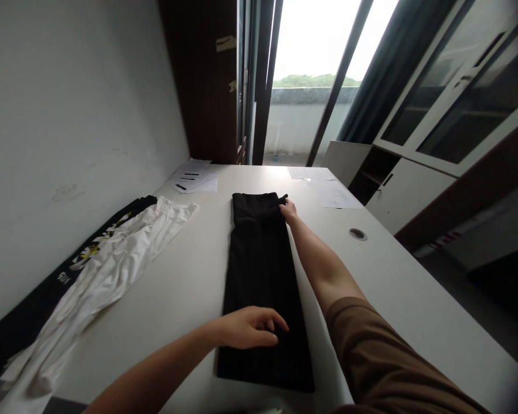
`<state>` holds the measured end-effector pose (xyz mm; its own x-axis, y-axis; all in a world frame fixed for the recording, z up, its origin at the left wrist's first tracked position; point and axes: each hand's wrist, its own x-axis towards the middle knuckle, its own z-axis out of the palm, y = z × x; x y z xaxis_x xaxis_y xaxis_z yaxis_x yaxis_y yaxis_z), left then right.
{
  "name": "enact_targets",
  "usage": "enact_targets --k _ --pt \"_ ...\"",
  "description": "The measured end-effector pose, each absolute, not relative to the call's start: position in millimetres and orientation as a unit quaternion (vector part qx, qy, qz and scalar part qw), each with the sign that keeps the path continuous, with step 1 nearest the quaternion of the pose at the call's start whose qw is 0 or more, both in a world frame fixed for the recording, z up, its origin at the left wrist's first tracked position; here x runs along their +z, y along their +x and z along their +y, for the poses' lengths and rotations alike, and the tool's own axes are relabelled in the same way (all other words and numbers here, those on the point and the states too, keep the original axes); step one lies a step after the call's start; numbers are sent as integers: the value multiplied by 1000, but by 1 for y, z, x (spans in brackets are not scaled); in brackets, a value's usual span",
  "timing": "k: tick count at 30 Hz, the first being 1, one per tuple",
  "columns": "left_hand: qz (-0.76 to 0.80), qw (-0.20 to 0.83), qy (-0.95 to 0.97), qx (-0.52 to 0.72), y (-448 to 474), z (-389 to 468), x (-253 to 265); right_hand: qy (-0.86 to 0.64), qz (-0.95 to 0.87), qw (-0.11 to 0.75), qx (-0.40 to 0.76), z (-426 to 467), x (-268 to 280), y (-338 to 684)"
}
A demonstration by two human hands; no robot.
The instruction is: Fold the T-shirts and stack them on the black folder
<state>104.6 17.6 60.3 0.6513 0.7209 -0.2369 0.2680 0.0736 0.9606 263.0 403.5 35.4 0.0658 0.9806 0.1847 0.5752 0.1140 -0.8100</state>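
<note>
In the head view, the black garment lies flat and lengthwise along the middle of the white tabletop, its narrow end near the far edge. The right hand pinches the garment's far right corner. The left hand is over its near part, fingers loosely curled, thumb and forefinger apart; whether it touches the cloth I cannot tell. A strip of white surface separates the garment from the white clothing at left; on the right, more surface reaches the slanting edge, past a round fitting. The cabinet's lower compartment stands partly open, its inside too dark to read.
</note>
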Motion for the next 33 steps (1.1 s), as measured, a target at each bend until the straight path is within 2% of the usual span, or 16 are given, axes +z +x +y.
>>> enact_targets --k 2,4,6,8,11,16,19,24,33 --pt "388 642 622 226 94 37 51 -642 -623 369 253 408 33 269" --pt "443 596 610 276 78 65 43 -662 -614 352 247 407 29 276" --pt "538 487 611 315 56 101 37 -674 -617 347 210 400 24 280" --pt "651 335 601 321 32 142 34 -659 -649 351 147 385 17 280" --pt "723 241 564 318 3 203 34 -569 -740 346 94 348 10 271" --pt "783 198 526 266 -9 286 27 -384 -874 270 125 256 8 248" --pt "796 187 527 234 1 323 18 -324 -909 226 132 206 7 239" --pt "809 161 527 204 10 370 11 -299 -931 168 123 174 3 234" --pt "829 131 513 181 -17 402 11 -286 -937 145 139 174 10 235"
